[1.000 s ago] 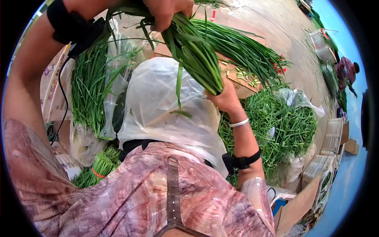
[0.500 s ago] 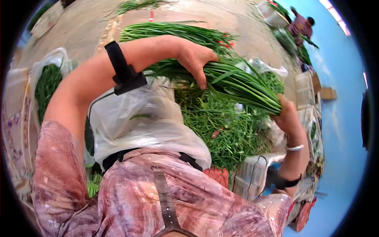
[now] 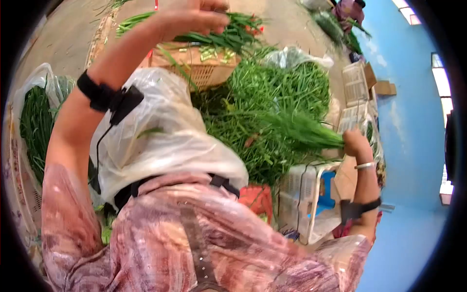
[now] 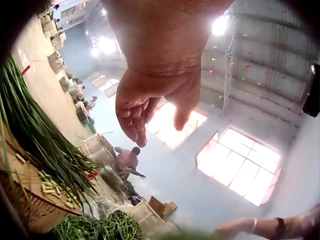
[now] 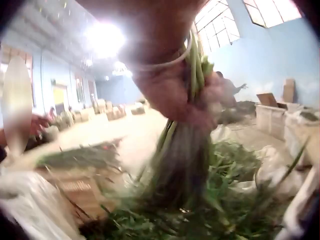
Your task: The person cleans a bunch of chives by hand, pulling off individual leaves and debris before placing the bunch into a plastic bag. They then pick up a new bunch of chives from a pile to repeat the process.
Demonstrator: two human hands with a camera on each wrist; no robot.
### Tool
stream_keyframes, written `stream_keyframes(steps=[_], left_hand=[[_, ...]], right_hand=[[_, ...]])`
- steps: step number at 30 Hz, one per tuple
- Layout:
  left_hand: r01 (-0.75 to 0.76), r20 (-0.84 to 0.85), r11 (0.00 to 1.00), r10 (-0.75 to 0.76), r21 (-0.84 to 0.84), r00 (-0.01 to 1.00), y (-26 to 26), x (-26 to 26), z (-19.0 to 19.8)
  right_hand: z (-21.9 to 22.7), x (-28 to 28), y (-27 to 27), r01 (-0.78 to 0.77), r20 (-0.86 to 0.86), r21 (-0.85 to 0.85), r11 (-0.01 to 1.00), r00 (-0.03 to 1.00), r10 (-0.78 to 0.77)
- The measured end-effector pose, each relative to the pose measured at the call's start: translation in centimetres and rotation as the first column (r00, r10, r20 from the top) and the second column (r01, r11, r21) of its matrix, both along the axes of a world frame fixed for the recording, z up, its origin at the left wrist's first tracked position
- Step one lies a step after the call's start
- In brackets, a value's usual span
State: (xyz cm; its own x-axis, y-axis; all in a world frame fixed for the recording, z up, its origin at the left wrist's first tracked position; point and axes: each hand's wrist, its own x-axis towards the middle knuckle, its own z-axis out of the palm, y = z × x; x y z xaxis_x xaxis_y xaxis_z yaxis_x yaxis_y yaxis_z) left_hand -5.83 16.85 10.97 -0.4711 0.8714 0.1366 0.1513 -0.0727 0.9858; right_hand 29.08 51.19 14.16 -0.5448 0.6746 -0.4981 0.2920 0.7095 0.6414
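My right hand (image 3: 357, 146) grips a bunch of garlic chives (image 3: 311, 134) by its stem end. The leaves fan out to the left, blurred, over a heap of loose green trimmings (image 3: 272, 92). In the right wrist view the fingers curl round the stems (image 5: 196, 70) and the leaves hang down below. My left hand (image 3: 197, 19) is raised at the top of the head view, close over more chives (image 3: 238, 31) on a crate. From the left wrist, the same hand (image 4: 155, 97) shows loosely bent fingers and thumb with nothing between them.
Short cut stem pieces (image 3: 214, 53) lie on the crate (image 3: 206, 73). A white plastic basket (image 3: 296, 194) stands beside a red stool-like thing (image 3: 255, 199). A clear sheet (image 3: 151, 117) covers my lap. Bagged greens (image 3: 36, 126) are at left; another person (image 3: 348, 12) is at the far right.
The left hand has let go of the chives and moved up and left. The right hand has carried the bunch right, then swung its leaves down over the heap.
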Motion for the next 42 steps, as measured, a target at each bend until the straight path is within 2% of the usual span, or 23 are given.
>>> stream_keyframes(steps=[2, 4, 5, 8, 9, 10, 11, 12, 15, 17, 22, 24, 27, 29, 32, 34, 35, 36, 37, 38, 39, 40, 42], left_hand=[[-0.084, -0.211, 0.986, 0.053, -0.141, 0.976, -1.6, -0.7, -1.3], [-0.095, -0.247, 0.993, 0.074, -0.074, 0.966, -1.8, -1.3, -2.4], [-0.105, -0.227, 0.988, 0.077, -0.114, 0.971, -1.8, -1.2, -2.8], [-0.083, -0.147, 0.991, 0.067, -0.105, 0.987, -2.4, -1.6, -2.6], [-0.094, -0.174, 0.990, 0.074, -0.108, 0.982, -2.5, -1.5, -3.1], [-0.104, -0.210, 0.990, 0.083, -0.093, 0.974, -2.2, -1.6, -3.3], [-0.060, -0.219, 0.986, 0.024, -0.158, 0.975, -2.0, -2.1, -3.2], [-0.042, -0.155, 0.994, 0.025, -0.104, 0.988, -2.3, -1.5, -3.2], [0.003, -0.149, 0.995, -0.017, -0.096, 0.989, -2.4, 0.8, -3.1], [-0.100, -0.275, 0.977, 0.046, -0.186, 0.960, -3.0, 0.1, -2.5], [0.187, -0.195, 0.960, -0.228, -0.207, 0.954, -2.0, 2.5, -1.9], [0.384, -0.098, 0.904, -0.406, -0.190, 0.908, -0.8, 5.8, -1.3], [0.702, 0.131, 0.712, -0.698, 0.014, 0.705, 3.3, 11.6, -2.1], [0.713, -0.066, 0.699, -0.710, 0.050, 0.701, 6.1, 15.0, -0.4], [0.512, -0.105, 0.840, -0.501, 0.181, 0.859, 9.0, 16.0, 2.6], [0.305, -0.051, 0.917, -0.302, 0.259, 0.952, 9.3, 13.6, 4.6], [0.194, -0.052, 0.925, -0.187, 0.328, 0.981, 9.5, 12.0, 5.1], [0.143, 0.122, 0.849, -0.235, 0.508, 0.964, 8.7, 10.4, 5.7], [0.031, 0.157, 0.800, -0.155, 0.599, 0.975, 8.1, 8.4, 6.4], [-0.246, 0.231, 0.794, 0.137, 0.556, 0.963, 7.3, 6.5, 6.4], [-0.209, 0.319, 0.726, -0.015, 0.656, 0.948, 5.3, 4.4, 6.7], [-0.276, 0.301, 0.532, 0.040, 0.801, 0.953, 4.0, 2.4, 6.2], [-0.353, 0.301, 0.529, 0.186, 0.771, 0.935, -0.7, -0.3, 5.4]], right_hand=[[3.3, -0.2, -2.9, -0.142, -0.439, 0.013, 0.990, 0.889, 0.133], [2.3, -0.3, -1.6, -0.157, -0.422, -0.249, 0.956, 0.906, 0.040], [-0.5, 0.6, 2.7, -0.093, 0.024, -0.062, 0.994, 0.995, 0.095], [5.3, -1.8, -1.4, -0.175, -0.504, -0.188, 0.966, 0.862, 0.059], [3.4, -0.8, 1.7, -0.285, -0.510, -0.219, 0.933, 0.849, 0.140], [1.8, -0.2, 2.9, -0.104, -0.276, -0.114, 0.988, 0.959, 0.069], [2.7, -0.1, 2.2, -0.121, -0.243, -0.004, 0.993, 0.963, 0.116], [3.5, -0.9, 1.2, -0.155, -0.215, 0.107, 0.982, 0.961, 0.175], [3.1, -0.5, -0.2, 0.020, -0.179, 0.069, 0.997, 0.984, -0.007], [4.4, -2.2, 0.8, 0.035, -0.245, 0.204, 0.978, 0.969, 0.016], [10.1, -2.4, 0.0, -0.010, -0.454, 0.212, 0.977, 0.885, 0.108], [12.5, -3.6, -2.0, -0.213, -0.558, 0.245, 0.946, 0.767, 0.317], [15.3, -6.0, -2.7, -0.263, -0.772, 0.126, 0.957, 0.579, 0.261], [16.3, -7.8, -5.3, -0.322, -0.836, 0.143, 0.936, 0.466, 0.288], [15.6, -11.3, -7.0, -0.398, -0.957, -0.022, 0.917, 0.275, 0.096], [13.8, -14.0, -9.3, -0.572, -0.996, -0.075, 0.816, 0.074, -0.040], [12.9, -15.3, -11.0, -0.630, -0.996, -0.084, 0.772, 0.071, -0.050], [11.4, -17.0, -12.5, -0.690, -0.985, -0.130, 0.712, 0.009, -0.171], [9.6, -19.3, -13.7, -0.827, -0.991, 0.103, 0.553, -0.133, -0.014], [8.4, -20.3, -15.0, -0.829, -0.935, -0.242, 0.504, 0.061, -0.350], [6.7, -22.1, -17.7, -0.824, -0.910, -0.240, 0.513, 0.007, -0.414], [5.5, -23.5, -19.6, -0.796, -0.970, -0.147, 0.587, 0.001, -0.241], [2.1, -27.1, -23.1, -0.882, -0.936, -0.135, 0.451, -0.035, -0.350]])
